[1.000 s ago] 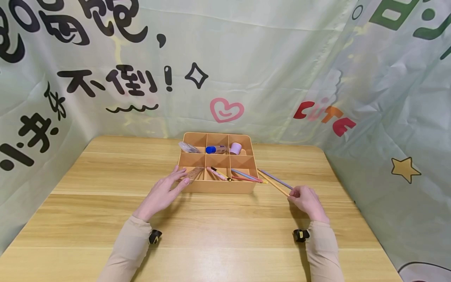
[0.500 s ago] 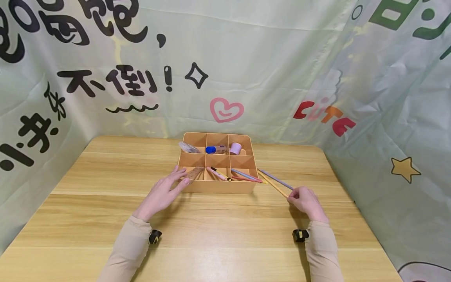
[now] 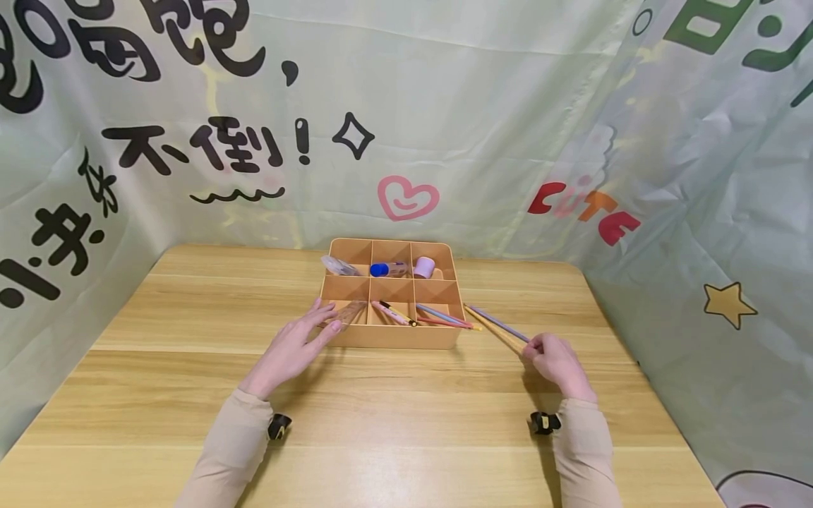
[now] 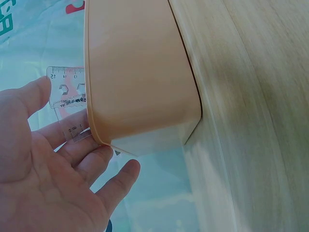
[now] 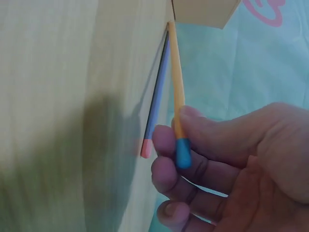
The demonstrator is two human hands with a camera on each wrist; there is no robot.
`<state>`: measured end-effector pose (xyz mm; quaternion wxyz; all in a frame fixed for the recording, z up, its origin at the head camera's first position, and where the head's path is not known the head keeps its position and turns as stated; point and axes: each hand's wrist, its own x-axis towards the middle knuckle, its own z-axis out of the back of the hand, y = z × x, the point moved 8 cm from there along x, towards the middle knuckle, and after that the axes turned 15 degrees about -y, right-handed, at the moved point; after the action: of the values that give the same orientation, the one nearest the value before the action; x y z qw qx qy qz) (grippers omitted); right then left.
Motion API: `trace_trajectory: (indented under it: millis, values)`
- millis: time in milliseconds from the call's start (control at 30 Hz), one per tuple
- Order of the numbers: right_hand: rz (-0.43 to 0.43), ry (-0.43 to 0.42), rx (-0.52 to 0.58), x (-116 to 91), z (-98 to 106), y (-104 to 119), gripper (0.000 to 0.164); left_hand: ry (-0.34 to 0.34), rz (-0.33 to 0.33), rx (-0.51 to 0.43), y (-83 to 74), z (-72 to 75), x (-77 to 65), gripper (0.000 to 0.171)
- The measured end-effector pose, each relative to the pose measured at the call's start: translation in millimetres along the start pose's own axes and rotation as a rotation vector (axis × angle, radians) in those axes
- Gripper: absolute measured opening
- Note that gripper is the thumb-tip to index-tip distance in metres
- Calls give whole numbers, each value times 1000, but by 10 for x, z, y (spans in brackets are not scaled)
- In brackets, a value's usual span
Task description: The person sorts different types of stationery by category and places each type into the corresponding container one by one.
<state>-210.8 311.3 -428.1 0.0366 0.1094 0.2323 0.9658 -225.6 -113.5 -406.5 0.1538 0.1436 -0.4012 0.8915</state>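
Note:
My right hand pinches a yellow-orange pencil near its blue end, between thumb and fingers. Beside it a purple pencil with a pinkish-red end lies on the table. Both pencils' far ends are near the right front corner of a tan divided box. At the box's left front corner rests my left hand, its fingers spread and relaxed. In the left wrist view, fingers are against the box rim and behind a clear ruler, which sticks out of the box.
Inside the box are a blue-capped bottle, a lilac cylinder, a clear plastic-looking item, pens and several pencils, some jutting over the front rim. A printed cloth hangs behind the wooden table.
My right hand has shifted slightly right and away from me, bringing the yellow-orange pencil's near end closer to the purple pencil. The left hand and the box stay put.

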Motion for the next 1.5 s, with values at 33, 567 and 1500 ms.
trace_trajectory:
  millis: [33, 567, 1500]
  values:
    - [2, -10, 1, 4, 17, 6, 13, 0, -1, 1, 0, 0, 0, 57]
    - [-67, -437, 253, 87, 370, 22, 16, 0, -3, -3, 11, -3, 7, 57]
    - [-51, -770, 1018, 39, 630, 99, 19, -6, -4, -26, 31, 3, 13, 56]
